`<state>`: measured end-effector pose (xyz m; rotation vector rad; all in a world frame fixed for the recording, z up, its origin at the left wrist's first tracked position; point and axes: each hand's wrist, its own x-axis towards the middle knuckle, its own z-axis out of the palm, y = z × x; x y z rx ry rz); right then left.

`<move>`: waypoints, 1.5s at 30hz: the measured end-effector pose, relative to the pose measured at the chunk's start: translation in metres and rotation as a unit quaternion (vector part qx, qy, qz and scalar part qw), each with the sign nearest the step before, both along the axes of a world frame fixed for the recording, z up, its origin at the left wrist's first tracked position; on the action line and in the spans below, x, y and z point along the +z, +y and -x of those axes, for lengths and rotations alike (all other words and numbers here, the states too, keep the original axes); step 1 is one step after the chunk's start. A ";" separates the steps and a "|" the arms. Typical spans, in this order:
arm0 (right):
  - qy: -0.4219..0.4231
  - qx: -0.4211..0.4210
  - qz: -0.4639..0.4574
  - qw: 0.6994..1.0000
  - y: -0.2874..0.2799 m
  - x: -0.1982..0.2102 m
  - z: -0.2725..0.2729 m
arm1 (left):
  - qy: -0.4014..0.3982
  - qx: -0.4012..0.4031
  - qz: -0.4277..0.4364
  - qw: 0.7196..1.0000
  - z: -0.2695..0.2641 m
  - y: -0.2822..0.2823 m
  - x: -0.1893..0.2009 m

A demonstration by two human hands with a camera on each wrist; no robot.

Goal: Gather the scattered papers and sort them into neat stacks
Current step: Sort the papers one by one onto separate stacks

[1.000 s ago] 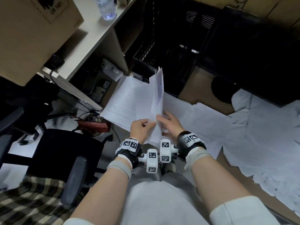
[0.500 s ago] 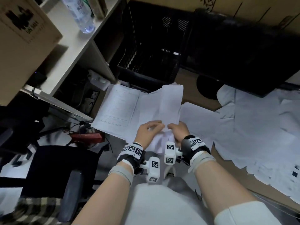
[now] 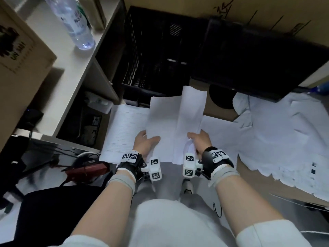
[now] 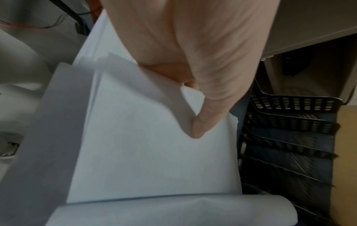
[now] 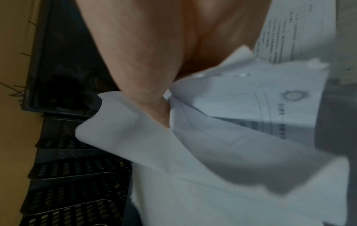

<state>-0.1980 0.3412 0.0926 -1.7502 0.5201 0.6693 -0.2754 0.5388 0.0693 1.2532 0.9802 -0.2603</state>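
I hold a bundle of white sheets [image 3: 175,120] in front of me, spread out flat above the floor. My left hand [image 3: 145,142] pinches its near left edge, thumb on top [image 4: 201,125]. My right hand [image 3: 198,139] grips the near right edge, where the sheets [image 5: 222,137] crumple round the thumb. A printed sheet [image 3: 122,131] lies on the floor under the bundle, to the left. Several more loose white papers [image 3: 277,132] lie scattered over the floor on the right.
A black mesh crate [image 3: 156,56] stands just beyond the papers, with a black bin [image 3: 258,63] to its right. A desk [image 3: 71,68] with a water bottle [image 3: 74,24] and cardboard box [image 3: 19,56] is at left. A black chair [image 3: 53,211] sits near left.
The bundle, held upright and edge-on a second ago, has been opened out flat. My hands have moved apart to its left and right edges. The head view has tilted upward.
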 end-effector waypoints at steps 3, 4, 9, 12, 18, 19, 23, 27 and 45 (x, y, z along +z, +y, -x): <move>0.016 -0.011 0.008 1.000 0.008 -0.002 0.009 | -0.014 -0.039 -0.053 0.998 -0.004 0.013 0.008; 0.018 -0.010 0.009 1.000 0.010 -0.001 0.013 | -0.023 -0.048 -0.068 0.996 -0.005 0.016 0.010; 0.018 -0.019 -0.031 0.999 0.012 0.008 0.024 | -0.115 -0.057 -0.126 0.984 -0.002 0.010 0.017; 0.018 -0.021 -0.025 0.999 0.006 0.006 0.025 | -0.165 -0.102 -0.152 0.969 0.000 0.000 0.026; -0.002 0.042 0.006 0.999 -0.026 0.002 0.027 | -0.095 -0.024 -0.109 0.989 0.022 -0.018 0.034; -0.006 0.061 0.015 0.998 -0.031 0.001 0.028 | -0.077 -0.033 -0.102 0.991 0.027 -0.019 0.027; -0.006 0.097 0.032 0.995 -0.044 -0.007 0.041 | -0.052 -0.046 -0.081 0.994 0.035 -0.032 0.025; -0.040 0.105 0.016 0.994 -0.051 -0.002 0.043 | -0.093 -0.106 -0.076 0.987 0.021 -0.055 0.037; -0.083 0.155 -0.144 0.974 -0.012 0.043 0.018 | -0.187 -0.075 -0.063 0.977 -0.024 -0.070 0.055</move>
